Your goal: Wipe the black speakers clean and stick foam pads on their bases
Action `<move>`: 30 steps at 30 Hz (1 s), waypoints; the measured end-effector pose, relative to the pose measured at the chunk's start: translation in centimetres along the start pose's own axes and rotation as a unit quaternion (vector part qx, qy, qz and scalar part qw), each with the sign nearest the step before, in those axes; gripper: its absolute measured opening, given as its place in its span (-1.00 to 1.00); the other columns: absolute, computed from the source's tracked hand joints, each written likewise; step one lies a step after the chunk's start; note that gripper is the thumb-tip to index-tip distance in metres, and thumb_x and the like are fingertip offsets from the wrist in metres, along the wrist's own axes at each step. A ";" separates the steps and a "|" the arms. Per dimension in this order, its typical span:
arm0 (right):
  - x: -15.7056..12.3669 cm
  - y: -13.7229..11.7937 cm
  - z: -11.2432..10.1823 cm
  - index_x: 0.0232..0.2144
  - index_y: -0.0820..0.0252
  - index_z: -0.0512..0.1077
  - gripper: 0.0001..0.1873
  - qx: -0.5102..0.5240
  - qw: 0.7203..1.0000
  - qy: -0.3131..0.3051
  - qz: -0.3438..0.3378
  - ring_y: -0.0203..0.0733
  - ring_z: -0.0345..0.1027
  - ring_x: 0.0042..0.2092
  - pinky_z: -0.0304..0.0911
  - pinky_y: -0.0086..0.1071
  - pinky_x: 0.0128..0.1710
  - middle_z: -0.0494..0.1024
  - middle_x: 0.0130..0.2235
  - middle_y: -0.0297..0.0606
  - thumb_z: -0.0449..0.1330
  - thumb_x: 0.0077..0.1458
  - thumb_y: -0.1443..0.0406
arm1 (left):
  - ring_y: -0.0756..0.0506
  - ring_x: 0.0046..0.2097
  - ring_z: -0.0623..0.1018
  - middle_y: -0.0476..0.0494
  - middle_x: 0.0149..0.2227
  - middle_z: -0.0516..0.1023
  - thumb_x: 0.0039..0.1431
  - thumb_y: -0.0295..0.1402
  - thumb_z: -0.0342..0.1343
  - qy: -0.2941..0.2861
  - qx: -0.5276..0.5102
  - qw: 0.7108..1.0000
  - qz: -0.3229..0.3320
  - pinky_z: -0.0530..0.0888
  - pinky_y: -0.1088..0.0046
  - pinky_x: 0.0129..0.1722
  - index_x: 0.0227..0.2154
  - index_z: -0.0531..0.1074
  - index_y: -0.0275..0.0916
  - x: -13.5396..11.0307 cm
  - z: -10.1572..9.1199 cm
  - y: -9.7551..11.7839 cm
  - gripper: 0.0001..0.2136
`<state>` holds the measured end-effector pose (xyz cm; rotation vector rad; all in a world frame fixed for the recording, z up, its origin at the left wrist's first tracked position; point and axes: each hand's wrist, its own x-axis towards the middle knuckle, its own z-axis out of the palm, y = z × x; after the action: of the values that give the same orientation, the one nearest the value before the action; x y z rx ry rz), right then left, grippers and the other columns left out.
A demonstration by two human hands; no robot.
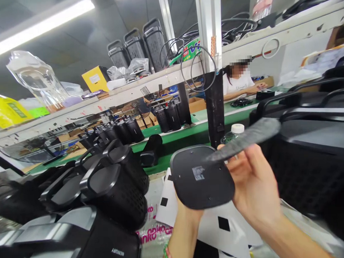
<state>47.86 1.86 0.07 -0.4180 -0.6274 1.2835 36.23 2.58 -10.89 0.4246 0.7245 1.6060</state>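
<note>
My left hand (pixel 189 211) grips a black rounded-square base plate (pixel 191 184) from below, and most of its fingers are hidden behind it. Small screw points and a pale printed label show on the plate's face. In my right hand (pixel 254 182) a thin dark grey pad (pixel 248 139), blurred and seen nearly edge-on, is pinched between the fingers. The pad slants up to the right, its lower left end overlapping the plate in view; whether they touch I cannot tell.
Black speakers with handles (pixel 106 182) crowd the left, and more black speakers (pixel 316 139) stand close on the right. White sheets with black squares (pixel 230 236) lie beneath my hands. A capped bottle (pixel 238 129) stands behind them. A co-worker (pixel 239 81) sits across the bench.
</note>
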 end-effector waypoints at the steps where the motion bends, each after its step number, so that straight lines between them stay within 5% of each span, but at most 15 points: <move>1: 0.6 0.3 0.1 -0.36 -0.02 0.38 -0.68 0.030 0.999 0.015 0.028 -0.07 0.51 -0.22 0.46 -0.20 -0.32 0.58 -0.26 -0.35 0.40 -0.09 0.06 | -0.21 -0.01 0.58 -0.19 -0.01 0.60 0.22 -0.06 0.13 -0.004 0.014 1.000 -0.016 0.52 0.20 0.03 -0.17 0.56 -0.19 -0.6 -0.1 0.1 -0.68; 6: 2.4 2.3 -0.5 -0.33 0.03 0.32 -0.64 0.035 0.996 0.058 0.066 -0.14 0.47 -0.24 0.42 -0.26 -0.36 0.55 -0.26 -0.39 0.38 -0.05 0.06 | -0.24 -0.21 0.63 -0.36 -0.12 0.64 -0.06 -0.34 0.37 -0.033 0.176 0.981 -0.077 0.53 0.08 -0.02 -0.18 0.55 -0.36 -3.7 -1.8 3.3 -0.65; 8: 2.3 3.1 -1.0 -0.30 0.04 0.33 -0.65 0.026 0.996 0.056 0.072 -0.14 0.46 -0.27 0.40 -0.27 -0.38 0.55 -0.25 -0.36 0.34 -0.01 0.04 | -0.23 -0.08 0.60 -0.28 0.01 0.58 -0.15 -0.51 0.36 -0.071 0.311 0.948 0.010 0.49 0.11 0.08 0.00 0.45 -0.26 -4.6 -2.6 4.5 -0.45; 11: 1.8 4.1 -1.6 -0.27 0.04 0.35 -0.66 0.041 0.993 0.065 0.087 -0.15 0.45 -0.25 0.40 -0.27 -0.34 0.55 -0.24 -0.35 0.33 0.01 0.04 | -0.29 0.18 0.46 -0.28 0.16 0.45 -0.09 -0.49 0.29 -0.086 0.503 0.844 0.165 0.32 0.06 0.27 0.21 0.22 -0.18 -4.9 -3.3 5.2 -0.26; 15: 1.5 4.6 -1.8 -0.26 0.04 0.35 -0.69 0.058 0.990 0.065 0.110 -0.16 0.44 -0.24 0.41 -0.27 -0.30 0.54 -0.21 -0.35 0.31 0.04 0.06 | -0.35 0.35 0.24 -0.41 0.36 0.11 -0.02 -0.35 0.31 -0.061 0.578 0.769 0.267 0.14 -0.04 0.36 0.35 -0.07 -0.16 -3.2 -4.0 4.8 -0.09; 18: 1.8 4.0 -1.7 -0.29 0.05 0.33 -0.72 0.065 0.990 0.048 0.115 -0.16 0.44 -0.27 0.41 -0.26 -0.34 0.53 -0.22 -0.32 0.30 0.04 0.09 | -0.36 0.41 0.11 -0.37 0.43 -0.12 -0.19 -0.28 0.45 -0.129 0.536 0.773 0.314 0.07 0.03 0.39 0.39 -0.25 -0.08 -1.5 -4.2 5.0 0.18; 21: 2.1 2.4 -1.9 -0.41 0.06 0.29 -0.68 0.043 0.998 0.009 0.053 -0.26 0.39 -0.37 0.39 -0.35 -0.38 0.49 -0.32 -0.41 0.38 -0.02 0.15 | -0.33 0.39 0.17 -0.31 0.39 0.06 -0.27 -0.26 0.50 -0.200 0.490 0.794 0.298 0.10 0.09 0.39 0.37 -0.15 -0.05 -0.6 -3.7 5.3 0.19; 24: 1.9 -0.2 -2.9 -0.41 0.06 0.34 -0.63 -0.065 0.997 -0.028 -0.031 -0.29 0.39 -0.35 0.40 -0.45 -0.39 0.49 -0.34 -0.42 0.47 -0.12 0.15 | -0.30 0.36 0.24 -0.24 0.35 0.17 -0.26 -0.31 0.50 -0.174 0.494 0.798 0.298 0.21 0.14 0.35 0.34 -0.05 -0.01 -0.5 -2.8 5.2 0.11; 30: 0.7 -4.2 -5.9 -0.47 0.04 0.43 -0.56 -0.263 0.962 0.004 -0.069 -0.25 0.35 -0.42 0.38 -0.50 -0.56 0.46 -0.42 -0.33 0.55 -0.38 0.12 | -0.28 0.32 0.33 -0.23 0.35 0.22 -0.25 -0.36 0.49 -0.135 0.546 0.773 0.292 0.32 0.15 0.28 0.34 -0.11 0.02 -0.8 -1.2 5.0 0.12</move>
<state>54.88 1.82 -1.71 -0.8012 -0.9765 0.9709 31.81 1.36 -8.34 1.8474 1.3504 1.4494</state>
